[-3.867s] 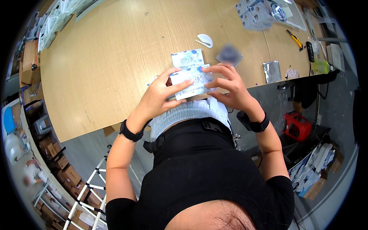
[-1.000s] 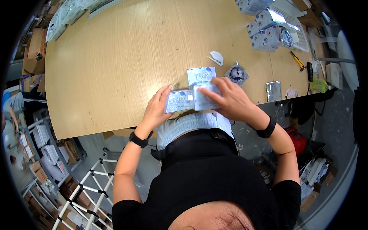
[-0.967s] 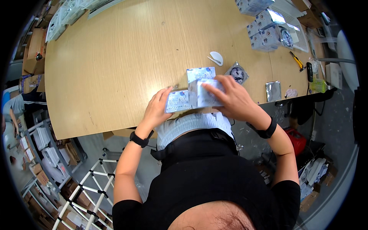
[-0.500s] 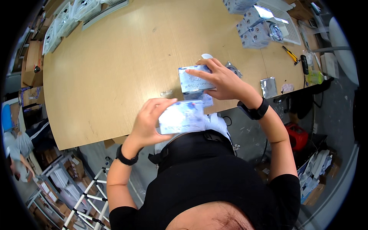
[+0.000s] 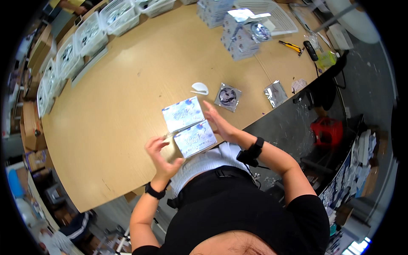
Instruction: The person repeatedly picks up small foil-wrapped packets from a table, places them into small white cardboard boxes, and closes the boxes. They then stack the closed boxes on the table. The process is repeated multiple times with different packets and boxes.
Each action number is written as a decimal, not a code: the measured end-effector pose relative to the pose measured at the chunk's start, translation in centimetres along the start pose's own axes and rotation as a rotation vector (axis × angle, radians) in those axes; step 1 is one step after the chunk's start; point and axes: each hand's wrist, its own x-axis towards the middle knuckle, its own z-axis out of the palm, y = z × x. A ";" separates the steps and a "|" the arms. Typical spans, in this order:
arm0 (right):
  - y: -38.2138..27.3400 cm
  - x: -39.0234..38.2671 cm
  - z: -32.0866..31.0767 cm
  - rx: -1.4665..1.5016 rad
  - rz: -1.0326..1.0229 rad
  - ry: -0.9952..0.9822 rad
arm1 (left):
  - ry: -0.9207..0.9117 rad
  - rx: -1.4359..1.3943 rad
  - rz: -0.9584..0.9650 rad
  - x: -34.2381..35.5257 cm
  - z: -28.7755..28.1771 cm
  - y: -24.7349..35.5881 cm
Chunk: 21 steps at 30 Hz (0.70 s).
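Note:
Two white boxes with blue patterns lie against each other at the table's near edge: the far box (image 5: 183, 114) and the near box (image 5: 195, 139). My left hand (image 5: 162, 158) is open at the near box's left side, thumb and fingers apart, nothing in its grasp. To the right of both boxes, my right hand (image 5: 219, 124) is also open, its fingers stretched along their right sides; whether they touch I cannot tell. Just beyond the boxes lies a small white rounded plastic tool (image 5: 199, 88). A clear packet with a dark round item (image 5: 228, 97) rests to its right.
More patterned boxes (image 5: 238, 40) stand stacked at the far right, beside a white basket (image 5: 282, 25). A yellow utility knife (image 5: 290, 46), a black handheld object (image 5: 310, 51) and a silver packet (image 5: 276, 94) lie rightward. White baskets of small parts (image 5: 91, 36) line the far left.
The box my left hand held is now down against the other box, and both hands have let go. The view has turned, bringing more of the left baskets into sight.

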 end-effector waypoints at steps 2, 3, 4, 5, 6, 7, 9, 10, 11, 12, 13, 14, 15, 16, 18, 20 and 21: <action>-0.6 0.6 0.7 0.040 0.100 0.029 | 0.124 -0.211 -0.433 1.5 -0.1 -0.2; -1.5 0.6 1.5 0.067 0.137 0.037 | 0.189 -0.310 -0.654 2.2 -0.2 -0.1; 0.0 1.6 0.9 0.121 0.085 -0.024 | 0.174 -0.477 -0.904 3.0 0.4 0.1; 0.6 2.3 1.0 0.121 -0.039 -0.107 | 0.123 -0.655 -0.966 3.1 0.9 -0.7; 1.1 2.7 1.1 0.088 -0.067 -0.086 | 0.068 -0.833 -1.028 2.9 1.7 -2.4; 1.5 3.0 1.3 0.058 -0.090 -0.062 | 0.011 -1.011 -1.096 2.8 2.4 -3.3; 1.5 3.1 2.2 0.041 -0.025 0.079 | -0.079 -1.006 -1.143 3.9 3.1 -0.3; 2.6 3.7 1.9 0.027 -0.103 0.075 | -0.097 -0.996 -1.155 4.1 3.7 0.5; 3.5 4.4 1.7 0.010 -0.180 0.065 | -0.106 -0.984 -1.165 4.2 4.1 1.0; 4.3 5.0 1.4 -0.005 -0.153 0.079 | -0.064 -0.940 -1.189 4.3 4.5 1.1; 4.1 4.9 1.5 -0.051 -0.167 0.086 | -0.056 -0.953 -1.188 4.2 4.5 0.6; 4.0 4.9 1.7 -0.045 -0.164 0.087 | -0.046 -0.963 -1.189 3.9 4.2 -0.3; 3.9 5.1 1.7 -0.039 -0.159 0.086 | -0.034 -0.974 -1.190 3.7 4.0 -1.0; 3.9 5.5 1.9 -0.026 -0.171 0.092 | 0.007 -0.989 -1.215 3.8 3.8 -1.4; 3.6 6.5 1.8 -0.032 -0.171 0.099 | 0.024 -0.934 -1.192 4.2 3.9 -2.2; 1.9 6.5 1.9 -0.057 -0.145 0.096 | 0.016 -0.919 -1.173 4.8 3.6 -2.1; 1.8 6.8 1.9 -0.091 -0.124 0.078 | 0.034 -0.938 -1.171 4.6 3.2 -2.5</action>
